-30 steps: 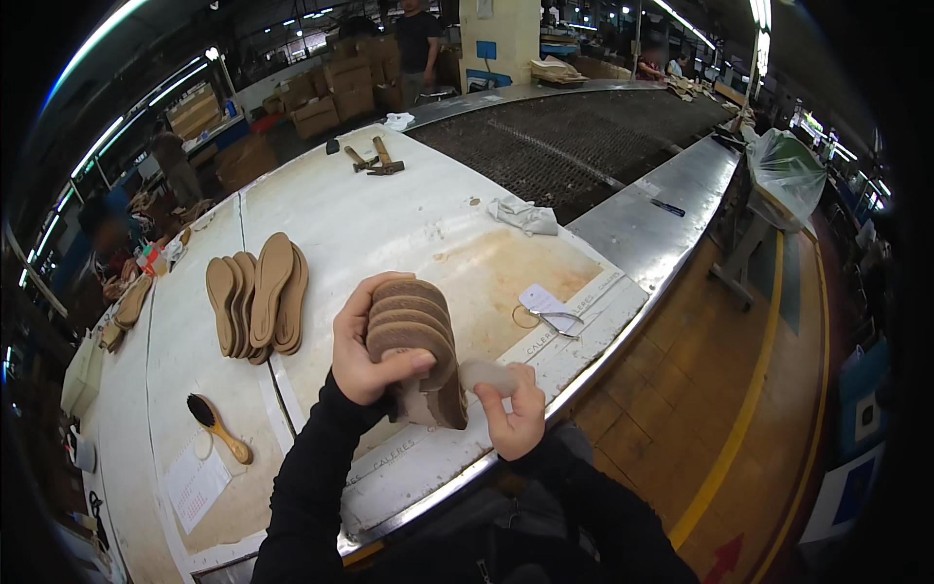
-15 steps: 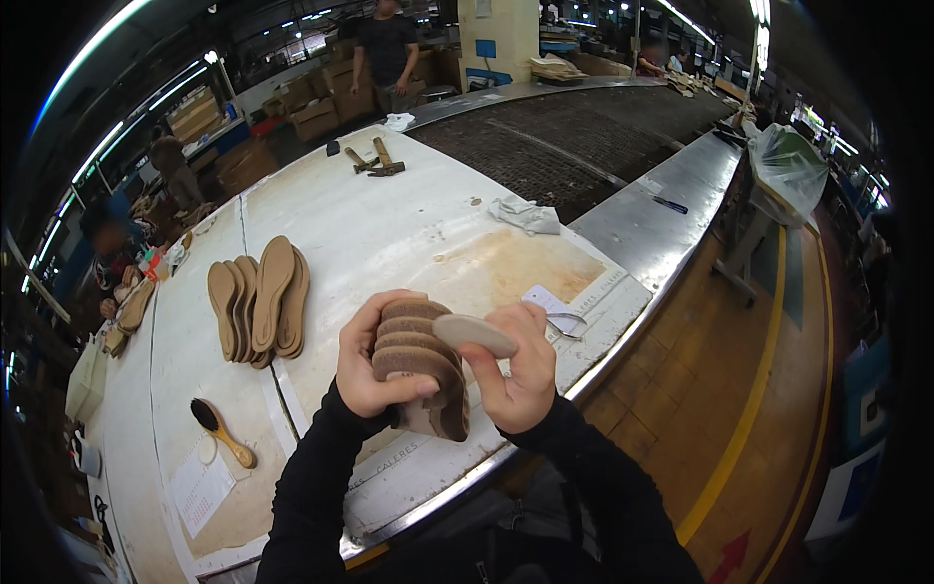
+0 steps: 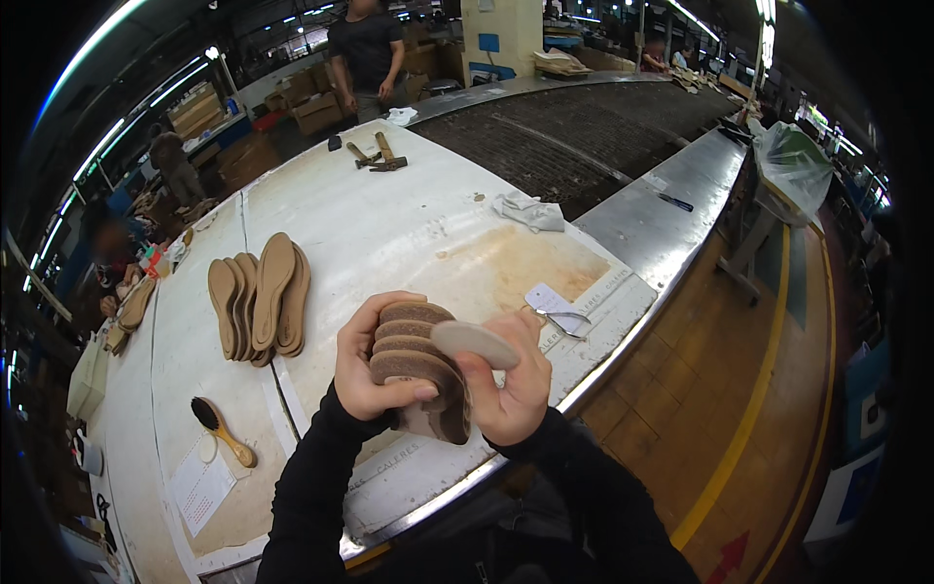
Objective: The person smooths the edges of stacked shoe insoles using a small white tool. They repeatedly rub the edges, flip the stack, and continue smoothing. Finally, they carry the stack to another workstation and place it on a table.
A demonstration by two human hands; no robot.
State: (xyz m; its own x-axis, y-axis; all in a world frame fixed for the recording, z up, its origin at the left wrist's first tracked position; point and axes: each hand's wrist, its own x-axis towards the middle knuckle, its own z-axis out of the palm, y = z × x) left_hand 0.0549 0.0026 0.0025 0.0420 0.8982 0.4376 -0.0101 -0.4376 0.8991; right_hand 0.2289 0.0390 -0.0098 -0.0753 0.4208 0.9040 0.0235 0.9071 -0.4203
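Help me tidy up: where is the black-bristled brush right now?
In the head view, the black-bristled brush lies on the white table at lower left, beside a small white disc and a printed sheet, left of the left hand.

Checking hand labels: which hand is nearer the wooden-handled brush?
Left. The left hand, gripping the stack of brown soles, is right of the brush; the right hand, holding a pale pad, is farther right.

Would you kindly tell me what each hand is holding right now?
Left hand: closed, holding stacked brown soles.
Right hand: closed, holding a flat, pale, rounded piece.
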